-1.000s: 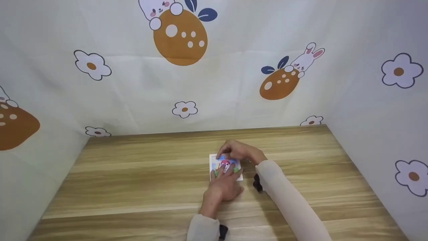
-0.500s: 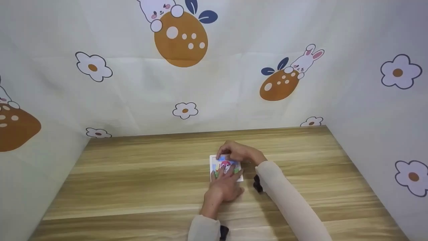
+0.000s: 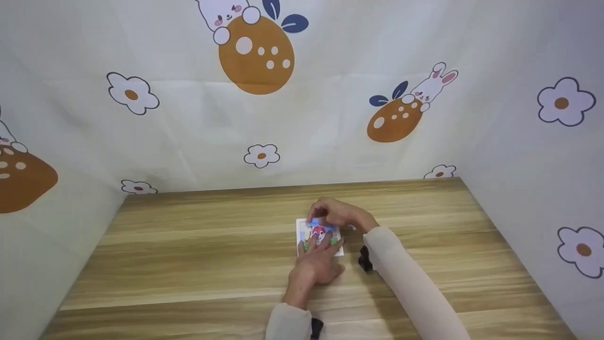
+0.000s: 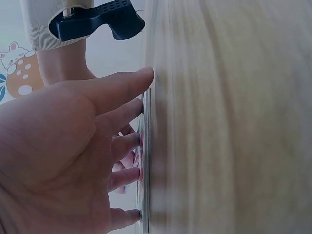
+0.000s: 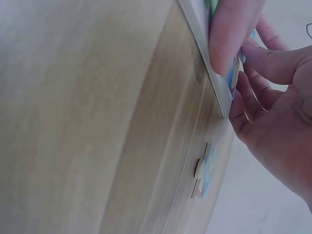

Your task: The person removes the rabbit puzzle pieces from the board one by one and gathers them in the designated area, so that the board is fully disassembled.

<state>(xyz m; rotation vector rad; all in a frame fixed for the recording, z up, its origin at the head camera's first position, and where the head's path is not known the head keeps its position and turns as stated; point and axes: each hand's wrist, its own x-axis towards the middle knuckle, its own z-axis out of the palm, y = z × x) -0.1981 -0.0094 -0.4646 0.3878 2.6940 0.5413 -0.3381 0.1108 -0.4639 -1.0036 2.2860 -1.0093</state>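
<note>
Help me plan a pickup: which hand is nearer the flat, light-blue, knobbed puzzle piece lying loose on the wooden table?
Right: the right hand is beside the puzzle piece, wrist nearest; the left hand is farther, spread on the white-bordered picture board.

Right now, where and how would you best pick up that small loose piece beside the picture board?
I'd pinch the loose piece by opposite outer edges, from above and the person's near side. It looks thin and lies flat on the table, apart from the picture board, leaving its edges exposed. In the head view, the right hand and wrist partly cover its far side.
</note>
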